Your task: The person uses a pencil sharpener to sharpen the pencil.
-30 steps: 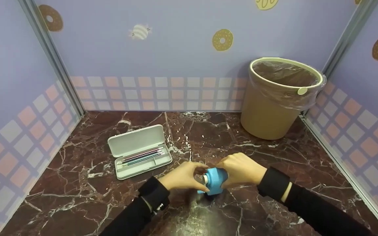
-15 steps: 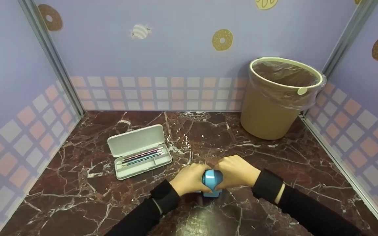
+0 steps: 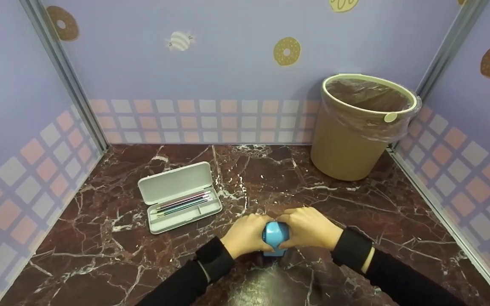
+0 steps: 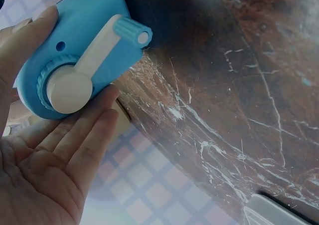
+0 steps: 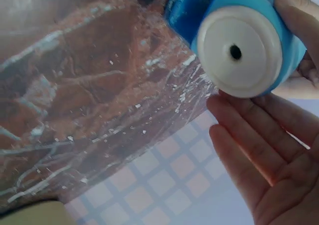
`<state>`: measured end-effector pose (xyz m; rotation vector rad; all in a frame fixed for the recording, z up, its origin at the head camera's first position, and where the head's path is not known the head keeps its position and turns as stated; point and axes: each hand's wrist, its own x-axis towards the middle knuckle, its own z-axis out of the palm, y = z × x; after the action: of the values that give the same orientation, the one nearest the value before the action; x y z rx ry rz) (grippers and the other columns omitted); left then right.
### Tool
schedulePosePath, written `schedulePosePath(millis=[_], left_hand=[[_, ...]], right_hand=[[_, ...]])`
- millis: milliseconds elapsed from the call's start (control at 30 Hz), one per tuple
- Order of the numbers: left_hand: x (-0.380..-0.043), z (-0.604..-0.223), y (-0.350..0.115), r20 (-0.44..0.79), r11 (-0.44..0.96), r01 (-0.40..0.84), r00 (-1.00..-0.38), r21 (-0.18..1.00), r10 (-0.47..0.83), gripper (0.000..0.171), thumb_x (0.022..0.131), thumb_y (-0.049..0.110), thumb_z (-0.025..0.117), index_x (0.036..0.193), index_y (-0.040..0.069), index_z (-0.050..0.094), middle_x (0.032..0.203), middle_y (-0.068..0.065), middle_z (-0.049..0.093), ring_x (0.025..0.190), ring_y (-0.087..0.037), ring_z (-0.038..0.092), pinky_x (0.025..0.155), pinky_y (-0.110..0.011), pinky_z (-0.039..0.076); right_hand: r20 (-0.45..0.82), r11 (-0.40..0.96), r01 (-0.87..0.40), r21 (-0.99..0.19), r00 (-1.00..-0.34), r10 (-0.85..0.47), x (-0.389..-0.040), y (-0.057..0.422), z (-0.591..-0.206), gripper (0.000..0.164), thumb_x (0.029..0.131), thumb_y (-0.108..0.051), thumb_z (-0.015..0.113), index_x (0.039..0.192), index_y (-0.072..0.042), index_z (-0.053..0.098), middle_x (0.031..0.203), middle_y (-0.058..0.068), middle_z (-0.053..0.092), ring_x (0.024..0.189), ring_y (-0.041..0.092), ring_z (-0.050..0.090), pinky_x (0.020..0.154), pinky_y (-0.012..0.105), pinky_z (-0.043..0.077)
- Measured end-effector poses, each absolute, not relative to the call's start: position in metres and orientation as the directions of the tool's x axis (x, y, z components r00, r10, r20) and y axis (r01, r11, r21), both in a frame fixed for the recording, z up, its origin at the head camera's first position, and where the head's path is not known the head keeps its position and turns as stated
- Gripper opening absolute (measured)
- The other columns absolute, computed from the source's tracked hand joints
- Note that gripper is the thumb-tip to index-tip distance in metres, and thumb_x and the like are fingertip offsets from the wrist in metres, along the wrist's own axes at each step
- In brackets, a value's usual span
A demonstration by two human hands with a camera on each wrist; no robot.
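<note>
A light blue crank pencil sharpener [image 3: 275,233] stands near the front middle of the marble-patterned table, between both hands. My left hand [image 3: 248,234] grips it on the left side, with the thumb and fingers at opposite edges. In the left wrist view, its white crank arm [image 4: 98,48] with a blue knob [image 4: 132,31] faces that palm. From the right, my right hand [image 3: 313,229] holds the body between thumb and fingers. The right wrist view shows a round white face [image 5: 249,70] with a dark hole on that side. The hands cover parts of both sides in the head view.
Left of the hands lies a white pencil case [image 3: 177,180] with its lid up. Several pencils [image 3: 183,203] rest inside. A tan trash bin [image 3: 343,148] with a clear liner stands at the back right. Patterned walls [image 3: 228,63] enclose the table.
The sharpener has turned from having its white crank side toward the left hand to showing its rounded blue top. My left hand has moved in and taken hold of it.
</note>
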<state>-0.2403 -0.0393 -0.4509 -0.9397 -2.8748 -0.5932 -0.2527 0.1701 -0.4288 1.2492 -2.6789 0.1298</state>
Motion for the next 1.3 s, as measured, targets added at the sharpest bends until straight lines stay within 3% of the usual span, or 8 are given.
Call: schedulePosePath(millis=[233, 333, 533, 800, 1300], left_hand=[[-0.240, -0.453, -0.040, 0.184, 0.740, 0.589, -0.807, 0.325, 0.561, 0.064, 0.065, 0.034, 0.095, 0.118, 0.009, 0.072, 0.102, -0.006, 0.078, 0.089, -0.021, 0.072, 0.076, -0.031, 0.059], [-0.239, -0.452, -0.039, 0.182, 0.745, 0.587, -0.809, 0.316, 0.559, 0.065, 0.065, 0.034, 0.095, 0.120, 0.008, 0.072, 0.104, -0.006, 0.078, 0.090, -0.022, 0.072, 0.077, -0.032, 0.060], [-0.239, -0.452, -0.038, 0.175, 0.751, 0.584, -0.811, 0.309, 0.559, 0.067, 0.064, 0.035, 0.096, 0.120, 0.008, 0.072, 0.105, -0.007, 0.078, 0.091, -0.022, 0.072, 0.078, -0.032, 0.060], [-0.239, -0.451, -0.038, 0.166, 0.752, 0.579, -0.814, 0.316, 0.557, 0.067, 0.065, 0.035, 0.095, 0.122, 0.008, 0.072, 0.106, -0.007, 0.078, 0.090, -0.022, 0.072, 0.077, -0.032, 0.059], [-0.241, -0.450, -0.039, 0.164, 0.746, 0.576, -0.815, 0.335, 0.555, 0.064, 0.063, 0.033, 0.096, 0.118, 0.009, 0.073, 0.101, -0.005, 0.079, 0.086, -0.020, 0.073, 0.074, -0.029, 0.058]], right_hand=[[0.193, 0.639, -0.690, -0.339, -0.716, -0.671, -0.253, 0.187, -0.452, 0.067, 0.071, -0.044, 0.091, 0.123, -0.008, 0.070, 0.116, 0.005, 0.077, 0.100, 0.021, 0.075, 0.086, 0.038, 0.061], [0.143, 0.621, -0.607, -0.495, -0.762, -0.631, -0.254, 0.195, -0.468, 0.072, 0.070, -0.039, 0.093, 0.126, -0.002, 0.068, 0.120, 0.010, 0.076, 0.105, 0.026, 0.074, 0.093, 0.044, 0.060], [0.046, 0.538, -0.457, -0.708, -0.790, -0.611, -0.253, 0.201, -0.492, 0.068, 0.074, -0.029, 0.092, 0.128, 0.001, 0.064, 0.120, 0.015, 0.075, 0.105, 0.027, 0.076, 0.089, 0.031, 0.061], [0.029, 0.518, -0.402, -0.755, -0.809, -0.586, -0.254, 0.197, -0.497, 0.069, 0.076, -0.032, 0.091, 0.131, -0.003, 0.063, 0.125, 0.011, 0.073, 0.112, 0.027, 0.073, 0.093, 0.026, 0.058], [0.076, 0.522, -0.468, -0.713, -0.791, -0.607, -0.260, 0.197, -0.497, 0.059, 0.075, -0.037, 0.090, 0.123, -0.010, 0.069, 0.113, 0.002, 0.077, 0.097, 0.009, 0.074, 0.083, 0.022, 0.058]])
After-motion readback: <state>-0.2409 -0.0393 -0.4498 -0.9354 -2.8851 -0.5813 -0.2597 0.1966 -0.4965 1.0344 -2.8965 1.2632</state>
